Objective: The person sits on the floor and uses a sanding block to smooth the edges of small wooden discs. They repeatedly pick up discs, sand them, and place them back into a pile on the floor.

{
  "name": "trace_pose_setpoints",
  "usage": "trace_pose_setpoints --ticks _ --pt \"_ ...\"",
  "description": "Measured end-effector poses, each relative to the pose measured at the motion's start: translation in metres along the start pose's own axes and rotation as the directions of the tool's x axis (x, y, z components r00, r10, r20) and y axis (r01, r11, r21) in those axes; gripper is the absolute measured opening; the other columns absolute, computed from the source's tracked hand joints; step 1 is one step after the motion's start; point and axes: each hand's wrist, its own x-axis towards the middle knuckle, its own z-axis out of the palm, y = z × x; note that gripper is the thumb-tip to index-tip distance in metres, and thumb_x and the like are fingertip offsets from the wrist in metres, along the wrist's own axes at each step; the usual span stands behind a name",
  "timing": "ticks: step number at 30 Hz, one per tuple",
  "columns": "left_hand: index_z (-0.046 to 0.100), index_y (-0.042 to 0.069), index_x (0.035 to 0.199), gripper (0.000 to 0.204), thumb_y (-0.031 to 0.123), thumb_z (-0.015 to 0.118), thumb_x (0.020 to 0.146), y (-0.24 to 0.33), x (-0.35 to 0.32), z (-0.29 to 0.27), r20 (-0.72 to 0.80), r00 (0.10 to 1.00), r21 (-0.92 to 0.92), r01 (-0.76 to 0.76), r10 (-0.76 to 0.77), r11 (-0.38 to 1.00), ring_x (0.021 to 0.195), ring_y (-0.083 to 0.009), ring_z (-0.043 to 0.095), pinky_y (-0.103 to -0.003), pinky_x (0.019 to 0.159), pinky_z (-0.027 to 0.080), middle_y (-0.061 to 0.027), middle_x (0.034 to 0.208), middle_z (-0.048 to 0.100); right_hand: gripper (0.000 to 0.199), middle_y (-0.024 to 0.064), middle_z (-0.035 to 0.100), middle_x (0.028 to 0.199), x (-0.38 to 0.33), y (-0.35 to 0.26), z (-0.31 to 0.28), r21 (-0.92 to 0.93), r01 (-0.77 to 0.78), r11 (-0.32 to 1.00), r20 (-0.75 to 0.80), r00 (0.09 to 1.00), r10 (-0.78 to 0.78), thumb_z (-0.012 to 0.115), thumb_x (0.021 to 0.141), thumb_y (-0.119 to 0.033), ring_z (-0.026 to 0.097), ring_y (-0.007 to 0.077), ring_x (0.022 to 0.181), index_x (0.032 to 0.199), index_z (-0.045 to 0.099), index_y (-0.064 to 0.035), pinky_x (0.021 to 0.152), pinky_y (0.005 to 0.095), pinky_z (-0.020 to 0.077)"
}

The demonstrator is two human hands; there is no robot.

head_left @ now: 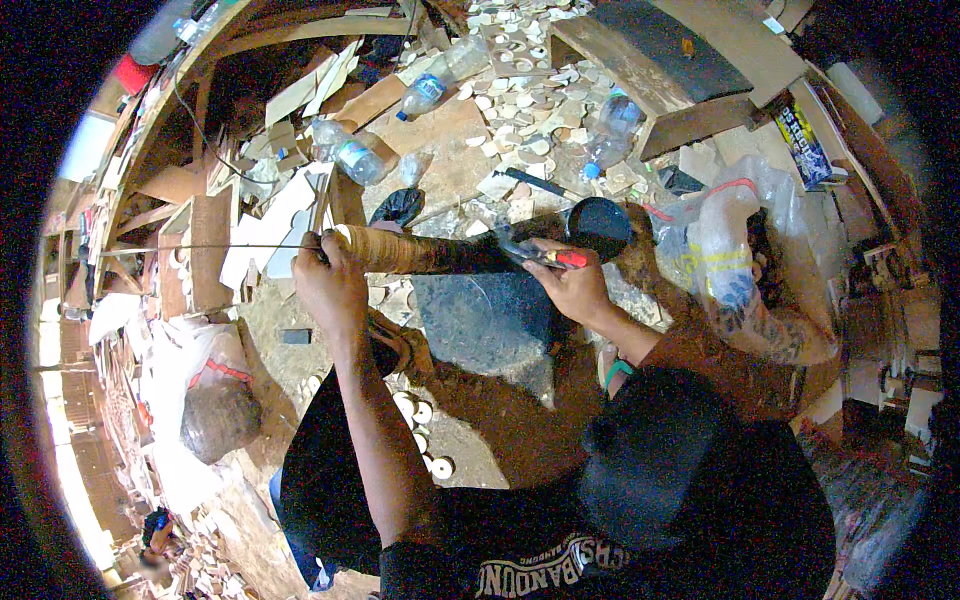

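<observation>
My left hand (pixel 332 285) is closed around the left end of a rod (pixel 205 246), which sticks out thin to the left. Threaded on this rod is a long roll of round wooden discs (pixel 385 248), lying level, pale at its left end and black toward the right. In my right hand (pixel 578 292) is a brush (pixel 570 260) with a red and black handle. Its head lies against the blackened right part of the roll, and its bristles are hard to make out. Just beyond my right hand sits a round black bowl (pixel 600 226).
Flat wood offcuts (pixel 530 110) cover the ground ahead, among plastic bottles (pixel 425 92). Under the roll lies a dark slab (pixel 485 325). Plastic sacks stand at the left (pixel 220 415) and right (pixel 740 260). A wooden bench (pixel 690 70) stands far right; pale discs (pixel 415 410) lie near me.
</observation>
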Motion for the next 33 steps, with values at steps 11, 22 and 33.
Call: trace_pose_setpoints --ticks 11,22,33 --pt "0.058 -0.008 0.098 0.039 0.03 0.048 0.093 -0.002 0.0 -0.003 -0.007 1.0 -0.107 0.009 -0.009 0.994 0.077 -0.0407 0.061 -0.047 0.069 0.048 -0.0248 0.08 0.061 0.028 0.0072 0.068 0.097 -0.02 0.028 -0.015 -0.071 -0.329 0.942 0.052 0.941 0.333 0.069 0.083 -0.013 0.062 0.0134 0.088 0.107 0.064 0.0011 0.081 0.0285 0.0484" --pt "0.055 -0.002 0.09 0.024 0.022 0.056 0.095 0.017 -0.015 -0.028 0.08 0.994 -0.174 -0.066 0.081 0.983 0.064 -0.0133 0.053 -0.031 0.055 0.048 -0.0069 0.076 0.058 0.024 0.0085 0.065 0.065 0.018 0.045 -0.122 -0.387 -0.267 0.882 -0.274 0.947 0.167 0.07 0.082 -0.021 0.059 0.0143 0.058 0.08 0.067 0.0027 0.054 0.0328 0.0457" --pt "0.056 -0.004 0.087 0.024 0.019 0.058 0.092 0.015 -0.014 -0.026 -0.002 0.987 -0.043 -0.162 0.162 0.986 0.064 -0.0187 0.056 -0.035 0.059 0.045 -0.0153 0.074 0.062 0.029 0.0076 0.062 0.057 0.026 0.055 -0.12 -0.474 -0.299 0.828 -0.222 0.951 0.217 0.069 0.082 -0.025 0.058 0.0156 0.051 0.072 0.065 0.002 0.05 0.0347 0.0438"
